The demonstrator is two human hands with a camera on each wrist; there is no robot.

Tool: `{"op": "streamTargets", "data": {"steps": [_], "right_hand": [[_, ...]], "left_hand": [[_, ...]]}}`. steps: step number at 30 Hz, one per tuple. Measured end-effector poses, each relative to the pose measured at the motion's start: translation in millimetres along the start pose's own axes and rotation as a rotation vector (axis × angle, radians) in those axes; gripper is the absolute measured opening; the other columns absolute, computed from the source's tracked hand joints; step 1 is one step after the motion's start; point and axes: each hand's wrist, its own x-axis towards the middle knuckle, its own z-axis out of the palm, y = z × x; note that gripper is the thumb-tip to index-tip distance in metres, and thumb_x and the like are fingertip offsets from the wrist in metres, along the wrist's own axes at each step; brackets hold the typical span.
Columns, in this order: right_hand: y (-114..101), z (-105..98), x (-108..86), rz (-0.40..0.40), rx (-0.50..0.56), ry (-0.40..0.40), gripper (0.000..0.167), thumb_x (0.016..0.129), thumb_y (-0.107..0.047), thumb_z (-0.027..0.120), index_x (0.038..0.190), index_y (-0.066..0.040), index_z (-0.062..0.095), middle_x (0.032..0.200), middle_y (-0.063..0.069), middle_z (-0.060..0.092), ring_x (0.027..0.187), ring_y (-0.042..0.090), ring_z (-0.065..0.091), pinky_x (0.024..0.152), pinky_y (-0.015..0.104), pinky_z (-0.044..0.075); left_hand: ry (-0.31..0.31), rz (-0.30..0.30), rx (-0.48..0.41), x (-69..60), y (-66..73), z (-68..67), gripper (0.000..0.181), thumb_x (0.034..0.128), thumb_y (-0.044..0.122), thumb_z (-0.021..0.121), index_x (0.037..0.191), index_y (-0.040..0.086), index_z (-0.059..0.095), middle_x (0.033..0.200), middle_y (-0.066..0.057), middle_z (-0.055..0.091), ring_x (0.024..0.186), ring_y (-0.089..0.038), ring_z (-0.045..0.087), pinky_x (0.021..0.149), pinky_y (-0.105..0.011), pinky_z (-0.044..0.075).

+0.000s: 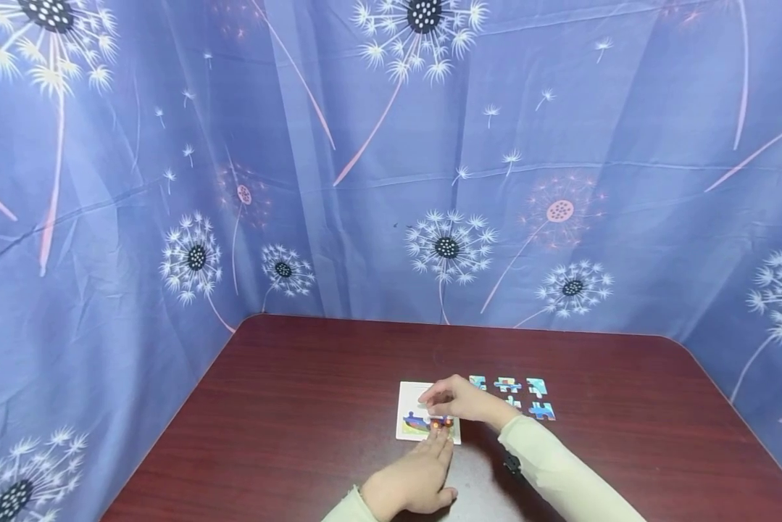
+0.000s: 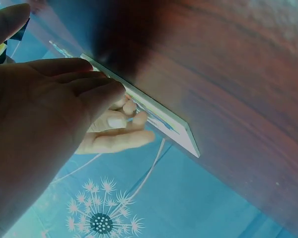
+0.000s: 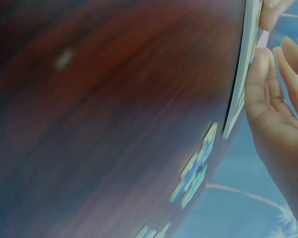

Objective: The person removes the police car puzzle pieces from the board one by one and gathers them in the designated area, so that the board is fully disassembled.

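Note:
A white puzzle board (image 1: 406,395) lies on the table, its lower part filled with a colourful picture in blue, red and yellow. My left hand (image 1: 417,475) reaches in from the near side. Its straight fingers press on the bottom of the picture. From the right, my right hand (image 1: 459,399) bends over the board; thumb and forefinger stand apart, and the fingertips touch down near the picture's upper edge. The right wrist view has this right hand (image 3: 278,94) close to the board's edge (image 3: 234,106). Left fingers partly cover the picture.
Several loose jigsaw pieces lie right of the board, among them a blue one (image 1: 542,411) and a corner-like one (image 1: 537,387); my right forearm partly hides others. The dark red table (image 1: 286,406) meets a blue dandelion-print curtain (image 1: 364,239) behind and at the sides.

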Motion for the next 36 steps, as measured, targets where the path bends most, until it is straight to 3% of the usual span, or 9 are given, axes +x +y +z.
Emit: {"op": "streamTargets", "data": {"steps": [7, 13, 20, 27, 36], "right_hand": [[-6, 12, 8.9, 0.04, 0.021, -0.032, 0.023, 0.093, 0.006, 0.071, 0.114, 0.013, 0.074, 0.088, 0.005, 0.068, 0.077, 0.001, 0.059, 0.064, 0.019, 0.051], [-13, 16, 11.5, 0.049, -0.035, -0.02, 0.015, 0.09, 0.006, 0.075, 0.105, 0.009, 0.076, 0.084, 0.002, 0.064, 0.073, -0.002, 0.055, 0.062, 0.018, 0.05], [-13, 17, 10.6, 0.106, 0.018, -0.035, 0.013, 0.091, 0.005, 0.074, 0.104, 0.006, 0.074, 0.081, -0.006, 0.059, 0.065, 0.0, 0.052, 0.055, 0.015, 0.043], [-12, 18, 14.0, 0.106, 0.036, -0.037, 0.012, 0.091, 0.006, 0.074, 0.102, 0.005, 0.071, 0.08, -0.005, 0.059, 0.064, 0.001, 0.052, 0.055, 0.016, 0.041], [-15, 18, 12.9, 0.054, 0.047, 0.002, 0.016, 0.084, 0.013, 0.066, 0.097, 0.005, 0.071, 0.081, 0.005, 0.069, 0.071, 0.001, 0.058, 0.064, 0.019, 0.052]], "left_hand": [[-0.008, 0.003, -0.006, 0.0, 0.2, -0.2, 0.07, 0.1023, 0.041, 0.065, 0.156, -0.002, 0.049, 0.167, -0.017, 0.038, 0.158, -0.024, 0.031, 0.126, -0.028, 0.028], [0.003, 0.008, -0.008, -0.2, -0.8, 0.9, 0.068, 0.1015, 0.039, 0.065, 0.154, -0.002, 0.051, 0.167, -0.017, 0.039, 0.157, -0.023, 0.032, 0.125, -0.028, 0.029], [0.019, 0.04, -0.033, -1.6, -2.9, 0.1, 0.068, 0.1007, 0.037, 0.066, 0.153, -0.004, 0.051, 0.166, -0.019, 0.039, 0.158, -0.025, 0.032, 0.126, -0.029, 0.03], [0.004, 0.05, -0.051, -2.3, -5.1, -1.2, 0.069, 0.1011, 0.036, 0.065, 0.154, -0.006, 0.049, 0.167, -0.021, 0.038, 0.158, -0.026, 0.03, 0.126, -0.029, 0.028], [0.0, 0.049, -0.046, -1.8, -5.1, -1.3, 0.069, 0.1005, 0.036, 0.066, 0.154, -0.004, 0.05, 0.166, -0.019, 0.04, 0.158, -0.024, 0.032, 0.125, -0.028, 0.03]]}}
